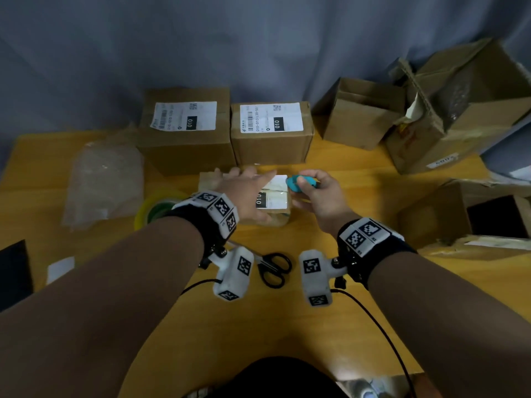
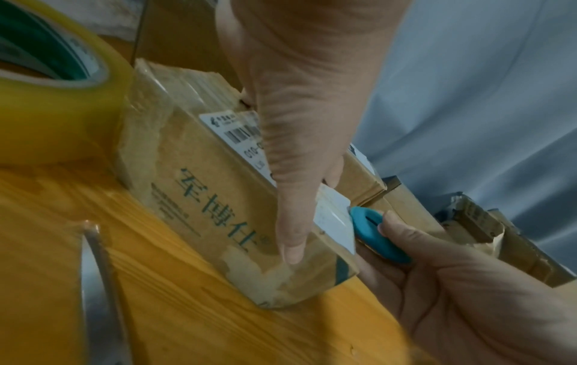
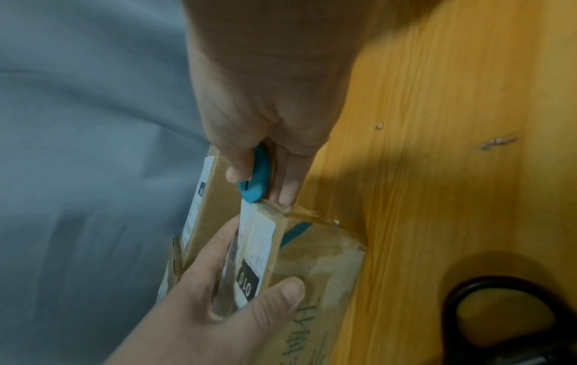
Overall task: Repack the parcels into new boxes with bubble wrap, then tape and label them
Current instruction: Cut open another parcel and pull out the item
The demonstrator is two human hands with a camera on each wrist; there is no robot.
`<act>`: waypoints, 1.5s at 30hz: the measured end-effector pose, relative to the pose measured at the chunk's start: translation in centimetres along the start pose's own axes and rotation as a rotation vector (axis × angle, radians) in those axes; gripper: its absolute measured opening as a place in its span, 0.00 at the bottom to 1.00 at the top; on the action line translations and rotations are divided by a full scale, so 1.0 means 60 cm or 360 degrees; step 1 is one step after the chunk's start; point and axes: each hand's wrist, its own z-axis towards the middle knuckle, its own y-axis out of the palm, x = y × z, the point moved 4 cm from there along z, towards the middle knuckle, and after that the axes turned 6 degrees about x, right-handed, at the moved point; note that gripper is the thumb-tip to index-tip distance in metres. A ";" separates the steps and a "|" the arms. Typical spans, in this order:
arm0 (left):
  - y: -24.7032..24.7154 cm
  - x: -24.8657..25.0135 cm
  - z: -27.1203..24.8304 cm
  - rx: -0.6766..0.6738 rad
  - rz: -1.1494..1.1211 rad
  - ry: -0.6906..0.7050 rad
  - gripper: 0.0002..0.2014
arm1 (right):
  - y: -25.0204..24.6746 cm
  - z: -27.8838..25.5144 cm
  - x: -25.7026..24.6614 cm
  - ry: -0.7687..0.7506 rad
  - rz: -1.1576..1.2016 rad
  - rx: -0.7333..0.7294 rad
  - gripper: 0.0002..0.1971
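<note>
Cardboard parcel (image 1: pixel 275 209): our left hand (image 1: pixel 244 193) clasped it, thumb down its near side.
Right hand (image 1: pixel 321 196): we pinched the teal cutter (image 1: pixel 296 183) against the parcel's right edge.

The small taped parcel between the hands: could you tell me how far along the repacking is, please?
Two boxes behind already carry labels. In hand: the left hand holds the small parcel while the right hand sets a blue cutter at its end. Left: opening, wrapping, reboxing, taping, labelling.

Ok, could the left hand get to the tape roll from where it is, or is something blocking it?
Probably yes. The tape roll sits on the table just left of the small parcel that the left hand holds, with nothing between; the hand would have to let go first.
</note>
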 end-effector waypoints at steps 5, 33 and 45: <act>-0.003 -0.002 0.003 0.0016 0.0047 -0.0009 0.51 | -0.004 0.003 0.009 0.0066 -0.0043 -0.0019 0.07; -0.022 -0.007 0.005 -0.0080 -0.0083 -0.0015 0.51 | 0.010 0.013 -0.028 0.0071 -0.0542 0.0145 0.07; -0.022 -0.008 0.006 -0.0081 -0.0109 -0.0014 0.51 | 0.008 0.006 -0.040 0.0131 -0.0612 -0.0016 0.07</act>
